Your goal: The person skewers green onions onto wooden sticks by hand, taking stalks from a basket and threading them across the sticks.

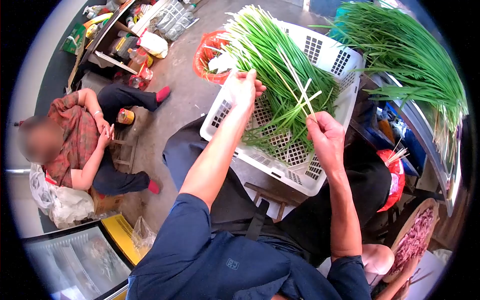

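Observation:
A white plastic basket (212,117) sits before me with a big bundle of garlic chives (280,65), pale stem ends pointing away. Over the left side of that bundle is my left hand (242,89), fingers loosely curled, thumb apart, with no object visible in it. My right hand (326,137) is closed in a pinch above the basket's near right side. From its fingertips rises a thin bamboo skewer (291,91). Pale chive stems (303,90) cross near it; whether they are threaded on it I cannot tell.
More chives (400,50) lie on the table at right, with stick ends poking out. A red bag (395,175) holds skewers; a red-lined bin (202,57) stands behind the basket. A seated person (77,135) is at left. Another person's arm (407,272) is near a basket of meat (415,235).

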Motion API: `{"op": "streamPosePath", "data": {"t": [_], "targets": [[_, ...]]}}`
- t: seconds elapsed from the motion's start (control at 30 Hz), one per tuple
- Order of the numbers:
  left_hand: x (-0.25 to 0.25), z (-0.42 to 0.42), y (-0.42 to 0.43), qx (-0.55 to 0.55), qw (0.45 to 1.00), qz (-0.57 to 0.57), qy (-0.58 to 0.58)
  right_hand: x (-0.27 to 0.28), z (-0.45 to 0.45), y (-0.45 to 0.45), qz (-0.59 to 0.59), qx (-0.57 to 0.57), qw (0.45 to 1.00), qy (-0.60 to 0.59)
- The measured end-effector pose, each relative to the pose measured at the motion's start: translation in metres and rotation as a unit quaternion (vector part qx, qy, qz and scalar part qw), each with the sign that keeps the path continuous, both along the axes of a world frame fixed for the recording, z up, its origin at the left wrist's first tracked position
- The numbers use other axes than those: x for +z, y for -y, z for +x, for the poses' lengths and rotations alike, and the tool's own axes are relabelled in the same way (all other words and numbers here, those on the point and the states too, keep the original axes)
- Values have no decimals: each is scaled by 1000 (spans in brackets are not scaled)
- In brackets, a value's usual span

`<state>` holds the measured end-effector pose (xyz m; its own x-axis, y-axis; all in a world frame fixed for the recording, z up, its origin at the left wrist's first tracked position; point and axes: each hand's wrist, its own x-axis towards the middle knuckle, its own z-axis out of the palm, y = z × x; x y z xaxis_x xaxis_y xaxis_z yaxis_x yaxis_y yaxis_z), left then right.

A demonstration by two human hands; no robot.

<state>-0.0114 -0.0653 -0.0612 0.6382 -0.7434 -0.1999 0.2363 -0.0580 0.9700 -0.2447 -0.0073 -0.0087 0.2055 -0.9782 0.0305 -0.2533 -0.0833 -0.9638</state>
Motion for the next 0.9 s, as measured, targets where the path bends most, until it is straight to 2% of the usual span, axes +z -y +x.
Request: {"op": "streamPosePath", "data": {"t": [0.13, 0.3, 0.4, 0.47, 0.53, 0.67, 0.73, 0.83, 0.9], "targets": [[5, 4, 7, 44, 997, 59, 28, 2, -1, -2, 1, -7, 1000, 27], [7, 8, 4, 45, 999, 10, -23, 8, -4, -1, 2, -14, 1000, 27], [14, 7, 4, 81, 996, 26, 1, 8, -5, 0, 0, -16, 999, 27], [18, 6, 3, 78, 996, 32, -10, 8, -4, -1, -1, -15, 1000, 23], [11, 6, 6, 20, 996, 79, 21, 8, -2, -2, -8, -10, 1000, 19], [-11, 9, 13, -9, 989, 112, 101, 8, -3, -4, -6, -2, 1000, 10], [4, 4, 12, -4, 988, 129, 88, 10, -3, -5, -3, -8, 1000, 7], [-3, 2, 22, 2, 989, 126, 80, 11, -5, -6, -22, -8, 1000, 7], [-5, 0, 25, 40, 996, 76, 16, 11, -7, -7, -28, -11, 1000, 4]]}}
